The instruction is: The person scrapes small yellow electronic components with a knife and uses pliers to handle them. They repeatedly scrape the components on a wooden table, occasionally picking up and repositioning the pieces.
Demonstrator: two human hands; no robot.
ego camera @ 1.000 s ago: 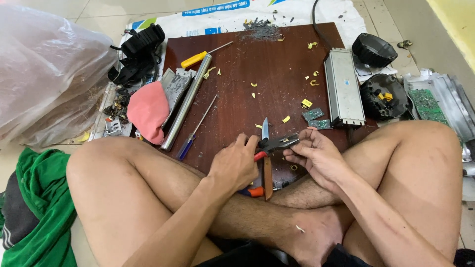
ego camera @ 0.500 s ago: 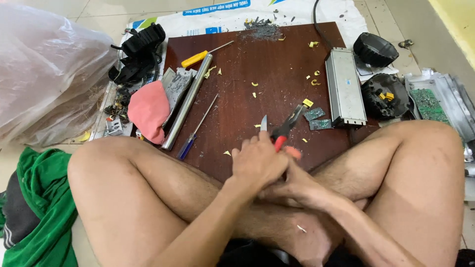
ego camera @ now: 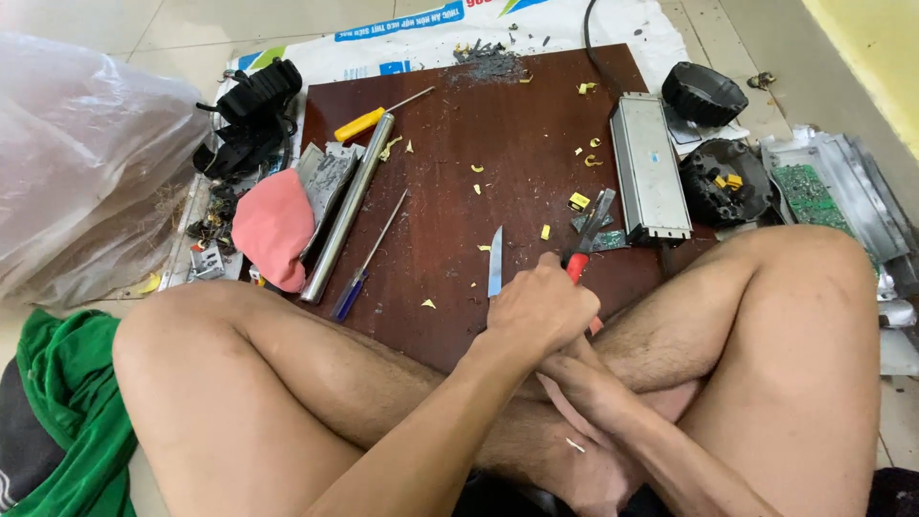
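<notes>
Person seated cross-legged on the floor, dark brown board (ego camera: 498,134) in front of the knees. Left hand (ego camera: 541,311) at the near edge of the board, fingers curled tight around the red handles of a pair of pliers (ego camera: 586,235); the pliers' dark head points up and away, toward the far right. A knife blade (ego camera: 495,260) stands out just left of that fist, tip pointing far; its handle is hidden, so which hand holds it cannot be told. Right hand (ego camera: 574,378) sits just below and partly under the left hand, against the leg; whether its fingers are apart or together cannot be told.

On the board: grey metal box (ego camera: 649,168) at right, metal tube (ego camera: 349,206) and blue-handled screwdriver (ego camera: 369,254) at left, yellow-handled screwdriver (ego camera: 369,120) far left. Pink cloth (ego camera: 273,228) lies at the left edge.
</notes>
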